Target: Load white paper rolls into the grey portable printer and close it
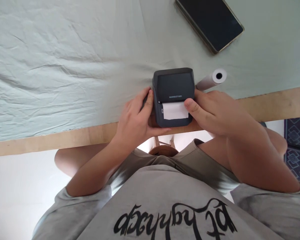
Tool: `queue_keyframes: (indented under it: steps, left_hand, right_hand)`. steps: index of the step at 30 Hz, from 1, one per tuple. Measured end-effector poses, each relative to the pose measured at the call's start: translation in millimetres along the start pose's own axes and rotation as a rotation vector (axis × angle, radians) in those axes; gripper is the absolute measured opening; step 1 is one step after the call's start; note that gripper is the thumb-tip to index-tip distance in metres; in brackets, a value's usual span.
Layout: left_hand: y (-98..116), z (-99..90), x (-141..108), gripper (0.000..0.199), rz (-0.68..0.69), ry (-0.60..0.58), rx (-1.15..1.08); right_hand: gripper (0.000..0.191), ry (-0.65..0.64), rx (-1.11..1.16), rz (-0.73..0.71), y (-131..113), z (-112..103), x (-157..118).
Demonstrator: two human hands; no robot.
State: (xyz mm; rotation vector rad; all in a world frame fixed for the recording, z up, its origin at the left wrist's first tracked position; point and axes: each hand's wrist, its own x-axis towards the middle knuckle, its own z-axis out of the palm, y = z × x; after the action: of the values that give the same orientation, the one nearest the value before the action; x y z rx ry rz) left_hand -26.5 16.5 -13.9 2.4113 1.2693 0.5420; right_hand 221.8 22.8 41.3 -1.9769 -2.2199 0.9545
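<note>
A dark label printer with NIIMBOT lettering sits at the table's front edge, its lid down. A strip of white paper comes out of the slot and lies over the printer's front part. My left hand grips the printer's left side, one digit reaching under its near edge. My right hand holds the right side, with the thumb at the right edge of the paper strip. The fingers behind the printer's right side are hidden. Just beyond my right hand is a white paper roll with a dark core.
A smartphone with a dark screen lies at the back right. A pale green, wrinkled cloth covers the table, whose bare wooden edge runs along the front. Below the edge is a round wooden stool between my legs.
</note>
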Motion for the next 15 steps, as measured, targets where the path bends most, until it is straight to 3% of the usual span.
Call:
queue_keyframes:
  steps: [6,11,15]
  left_hand:
    - [-0.5,-7.6,0.2,0.098,0.001,-0.043,-0.071]
    - [0.3,-10.3,1.8,0.087,-0.011,-0.075,-0.072]
    - [0.0,-8.8,2.0,0.086,-0.001,-0.066,-0.048]
  right_hand:
    - [0.048,-0.028,-0.04,0.067,-13.7,-9.6,-0.9]
    - [0.033,0.215,-0.076,0.141,-24.2,-18.4,-10.2]
    - [0.028,0.395,-0.005,0.109,-34.7,-25.2,-12.7]
